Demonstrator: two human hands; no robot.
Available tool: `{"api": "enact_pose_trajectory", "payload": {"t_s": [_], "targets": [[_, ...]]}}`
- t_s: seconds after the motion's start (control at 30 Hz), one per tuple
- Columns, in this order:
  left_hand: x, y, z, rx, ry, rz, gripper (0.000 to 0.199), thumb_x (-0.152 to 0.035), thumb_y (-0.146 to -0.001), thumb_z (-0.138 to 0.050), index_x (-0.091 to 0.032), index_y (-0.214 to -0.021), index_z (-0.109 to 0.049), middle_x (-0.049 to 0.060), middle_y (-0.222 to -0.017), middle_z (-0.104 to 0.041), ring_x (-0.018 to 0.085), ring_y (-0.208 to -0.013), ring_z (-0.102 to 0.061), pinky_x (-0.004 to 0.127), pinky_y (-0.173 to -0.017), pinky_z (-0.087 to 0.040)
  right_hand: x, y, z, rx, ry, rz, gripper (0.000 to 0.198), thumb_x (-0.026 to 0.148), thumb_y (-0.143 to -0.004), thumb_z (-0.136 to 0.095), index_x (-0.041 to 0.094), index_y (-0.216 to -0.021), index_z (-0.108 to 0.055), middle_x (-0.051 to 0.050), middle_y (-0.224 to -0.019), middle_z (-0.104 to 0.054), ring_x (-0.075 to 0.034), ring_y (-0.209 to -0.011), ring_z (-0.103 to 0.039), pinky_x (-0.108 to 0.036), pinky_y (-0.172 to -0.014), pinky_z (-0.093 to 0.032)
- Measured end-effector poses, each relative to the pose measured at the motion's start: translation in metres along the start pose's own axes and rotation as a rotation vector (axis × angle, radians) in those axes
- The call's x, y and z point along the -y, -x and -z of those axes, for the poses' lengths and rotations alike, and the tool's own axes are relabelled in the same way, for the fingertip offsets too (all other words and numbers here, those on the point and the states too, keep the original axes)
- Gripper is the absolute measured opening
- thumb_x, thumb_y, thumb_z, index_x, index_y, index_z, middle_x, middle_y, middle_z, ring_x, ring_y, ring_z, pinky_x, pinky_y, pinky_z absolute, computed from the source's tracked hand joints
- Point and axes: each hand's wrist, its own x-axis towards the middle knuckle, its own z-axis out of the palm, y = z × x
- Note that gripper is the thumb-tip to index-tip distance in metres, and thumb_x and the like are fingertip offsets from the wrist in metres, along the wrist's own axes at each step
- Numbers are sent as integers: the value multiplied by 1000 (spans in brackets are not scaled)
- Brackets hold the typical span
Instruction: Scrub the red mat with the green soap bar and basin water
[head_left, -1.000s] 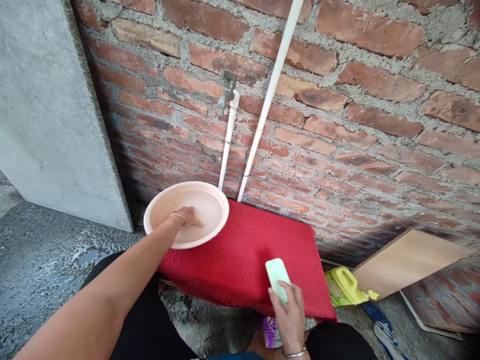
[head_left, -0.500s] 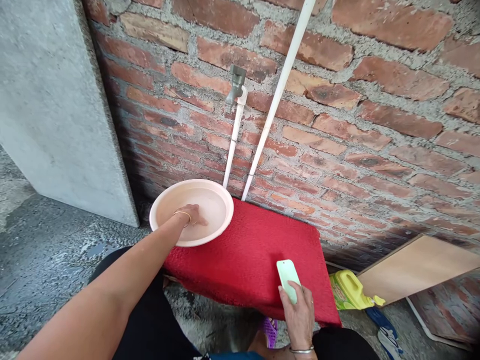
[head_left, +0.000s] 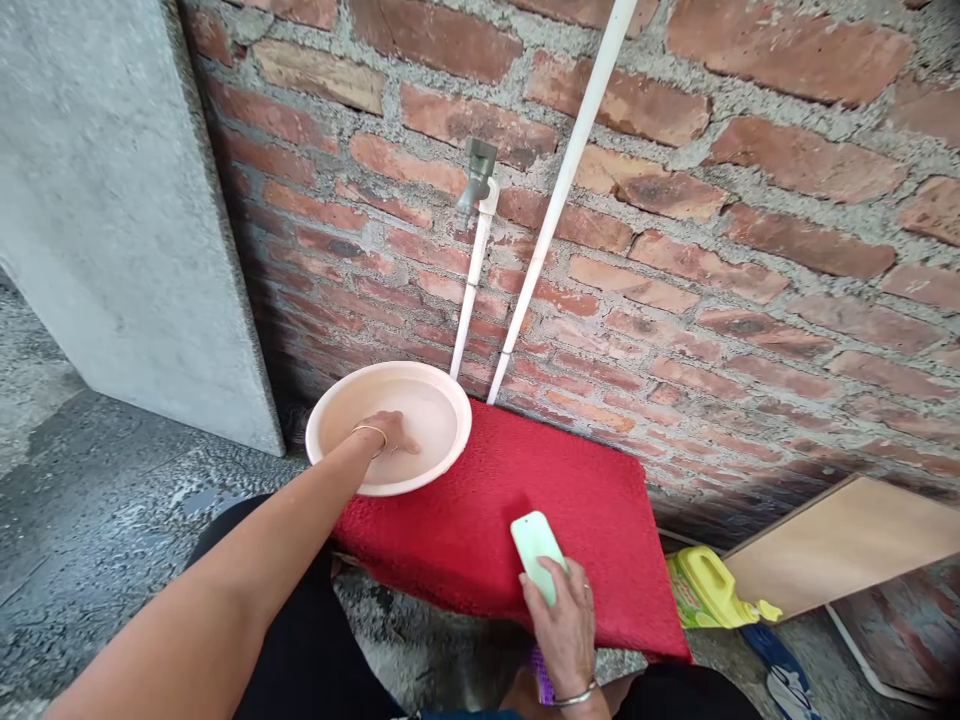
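Note:
A pale pink basin (head_left: 316, 410) of cloudy water stands at the left end of a red cloth (head_left: 577, 480), which looks like a rug. My left hand (head_left: 390, 430) is dipped in that water, fingers loosely stretched and partly under the surface; nothing shows in them. Over the front part of the red cloth, my right hand (head_left: 562, 610) grips a mint-green scrub brush (head_left: 532, 540) by its near end. The brush has a flat, rounded back with a small hole at the far end; its underside is hidden.
Behind is a brick wall (head_left: 637, 330) with a grey tap (head_left: 477, 175) and white pipes (head_left: 559, 200). A concrete slab (head_left: 135, 220) stands at left. On the right are a yellow jug (head_left: 709, 590), a leaning board (head_left: 847, 550) and blue flip-flops (head_left: 784, 675).
My right hand has moved left over the red cloth with the scrub brush. My left hand stays in the basin. The view has shifted slightly.

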Motion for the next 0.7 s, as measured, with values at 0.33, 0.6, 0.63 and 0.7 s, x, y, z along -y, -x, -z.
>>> {"api": "enact_pose_trajectory", "payload": {"t_s": [0.33, 0.6, 0.63, 0.7], "targets": [[-2, 5, 2, 2, -4, 5, 94, -68, -49, -78, -14, -125, -61, 24, -133, -60, 42, -120, -58, 48, -93, -50, 18, -8, 4, -11, -54, -13, 40, 61, -89, -54, 27, -104, -69, -9, -106, -59, -26, -98, -58, -39, -86, -48], [-3, 7, 2, 15, -2, -5, 90, -64, -53, -76, -13, -125, -60, 23, -132, -61, 40, -119, -59, 46, -92, -51, 36, -7, -14, 55, -31, 104, 33, 57, -90, -55, 31, -104, -69, -7, -109, -60, -24, -95, -59, -38, -84, -48], [-2, 6, 2, 16, 1, -3, 90, -65, -53, -76, -13, -125, -60, 23, -133, -60, 40, -119, -59, 46, -92, -51, 25, -9, -10, 31, -19, 76, 36, 59, -90, -53, 30, -104, -69, -7, -107, -60, -24, -94, -59, -38, -83, -48], [-1, 4, 1, 16, 3, 3, 92, -67, -51, -76, -15, -125, -60, 23, -133, -60, 40, -119, -59, 45, -92, -51, 4, -13, -3, -13, 3, 15, 42, 63, -90, -50, 27, -103, -69, -8, -103, -60, -25, -94, -58, -39, -82, -48]]}}
